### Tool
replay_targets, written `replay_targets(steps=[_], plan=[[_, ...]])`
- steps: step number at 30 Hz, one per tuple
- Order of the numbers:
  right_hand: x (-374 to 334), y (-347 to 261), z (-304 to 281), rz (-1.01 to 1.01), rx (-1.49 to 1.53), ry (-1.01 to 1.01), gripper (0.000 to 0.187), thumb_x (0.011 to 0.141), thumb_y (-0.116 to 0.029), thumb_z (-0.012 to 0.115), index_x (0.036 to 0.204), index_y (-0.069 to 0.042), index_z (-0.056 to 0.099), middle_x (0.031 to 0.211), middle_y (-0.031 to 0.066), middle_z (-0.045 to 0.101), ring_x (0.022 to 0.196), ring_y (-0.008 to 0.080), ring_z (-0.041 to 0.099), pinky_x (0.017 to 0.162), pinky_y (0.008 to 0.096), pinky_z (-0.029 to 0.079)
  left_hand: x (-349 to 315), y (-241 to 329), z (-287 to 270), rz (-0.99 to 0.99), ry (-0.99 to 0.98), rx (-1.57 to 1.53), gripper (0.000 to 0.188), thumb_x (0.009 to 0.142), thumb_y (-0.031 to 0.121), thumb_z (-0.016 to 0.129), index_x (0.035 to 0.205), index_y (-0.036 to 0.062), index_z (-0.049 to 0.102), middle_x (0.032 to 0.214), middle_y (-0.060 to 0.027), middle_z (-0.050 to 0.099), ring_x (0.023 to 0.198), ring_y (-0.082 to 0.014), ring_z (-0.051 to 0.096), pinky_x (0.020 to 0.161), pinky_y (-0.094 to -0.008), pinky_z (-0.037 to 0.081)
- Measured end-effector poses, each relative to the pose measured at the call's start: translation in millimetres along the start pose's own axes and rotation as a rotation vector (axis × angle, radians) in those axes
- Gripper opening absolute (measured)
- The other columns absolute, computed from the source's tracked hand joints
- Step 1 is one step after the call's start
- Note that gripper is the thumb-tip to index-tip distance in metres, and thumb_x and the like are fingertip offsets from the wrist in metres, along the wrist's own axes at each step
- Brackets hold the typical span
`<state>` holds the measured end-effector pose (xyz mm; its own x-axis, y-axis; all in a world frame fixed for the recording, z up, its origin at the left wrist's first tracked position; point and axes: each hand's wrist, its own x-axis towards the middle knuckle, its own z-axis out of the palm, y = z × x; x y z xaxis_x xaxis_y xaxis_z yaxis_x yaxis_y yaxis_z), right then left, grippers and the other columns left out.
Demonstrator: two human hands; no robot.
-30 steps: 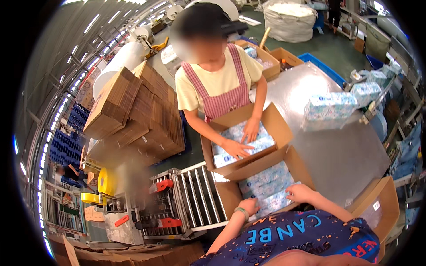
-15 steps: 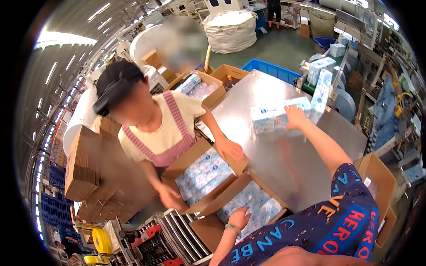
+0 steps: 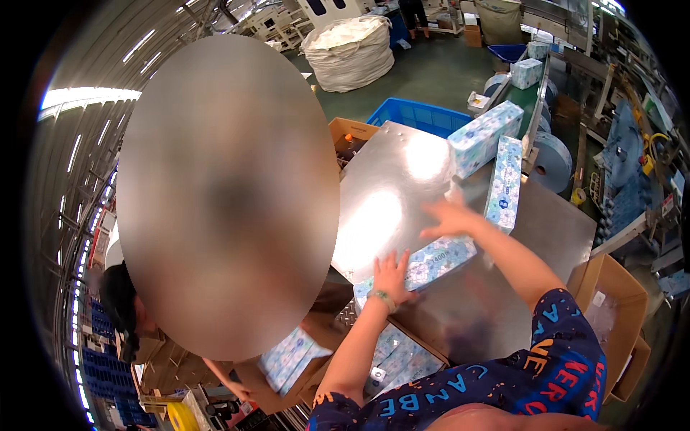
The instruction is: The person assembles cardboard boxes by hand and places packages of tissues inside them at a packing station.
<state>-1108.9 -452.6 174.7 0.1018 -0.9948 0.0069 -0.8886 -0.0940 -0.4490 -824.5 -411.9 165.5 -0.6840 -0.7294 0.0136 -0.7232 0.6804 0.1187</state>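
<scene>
Pack (image 3: 440,260), floral, pale blue: lay aslant on the metal table (image 3: 553,215), by its near edge, below the person's hands. Left hand (image 3: 392,279), bare, with a wristband (image 3: 383,299): open, fingers spread, set on the pack's left end. Right hand (image 3: 453,218), bare: open, fingers splayed, over the pack's right end; from where I stood, I could not tell whether it touched.

Second pack (image 3: 505,183): on the table, beyond the right forearm, lengthwise. Third pack (image 3: 487,138): just beside the second, by the belt (image 3: 530,99). Fourth pack (image 3: 527,73): on the belt.

Carton (image 3: 424,343), brown: nearer the person than the table, partly behind the left forearm, similar packs inside. Second carton (image 3: 260,388): to its left, likewise stocked. Co-worker's hand (image 3: 240,392): just beside the second carton, its grip too small to make out.

Crate (image 3: 420,115), blue: past the table's far edge. Sack (image 3: 351,59), white, bulky: on the floor, farther off. Box (image 3: 624,291), brown: at the table's right, clear film inside.
</scene>
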Motion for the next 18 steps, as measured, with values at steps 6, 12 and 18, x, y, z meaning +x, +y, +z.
replay_targets(steps=[6, 12, 18], plan=[[-51, 164, -15, 0.924, 0.224, 0.476, 0.113, 0.07, -0.041, 0.081, 0.16, -0.013, 0.018, 0.166, 0.0201, 0.011, 0.133, 0.0452, 0.049, 0.099, 0.0561, 0.048, 13, 24, 12, 0.093, -0.068, -0.052, 0.083, 0.061, 0.023, 0.085, 0.132, 0.0058, 0.046, 0.115, -0.0145, 0.055, 0.111, -0.0346, 0.053, 0.096, -0.0457, 0.042], [-153, 103, 18, 0.709, 0.024, 0.239, 0.114, 0.065, -0.028, 0.081, 0.158, -0.007, 0.018, 0.162, 0.0276, 0.017, 0.118, 0.0465, 0.059, 0.094, 0.0479, 0.052, -51, 13, -49, 0.374, 0.058, 0.067, 0.075, 0.06, 0.009, 0.076, 0.131, 0.0077, 0.051, 0.119, -0.0137, 0.056, 0.111, -0.0324, 0.053, 0.098, -0.0432, 0.04], [-239, -15, 40, 0.632, -0.397, -0.068, 0.125, 0.058, -0.021, 0.088, 0.159, -0.008, 0.016, 0.152, 0.0306, 0.034, 0.127, 0.0453, 0.052, 0.103, 0.0484, 0.045, -173, 6, -159, 0.07, 0.415, -0.205, 0.076, 0.056, 0.006, 0.074, 0.129, 0.0073, 0.053, 0.121, -0.0126, 0.056, 0.11, -0.0333, 0.053, 0.096, -0.0419, 0.04]])
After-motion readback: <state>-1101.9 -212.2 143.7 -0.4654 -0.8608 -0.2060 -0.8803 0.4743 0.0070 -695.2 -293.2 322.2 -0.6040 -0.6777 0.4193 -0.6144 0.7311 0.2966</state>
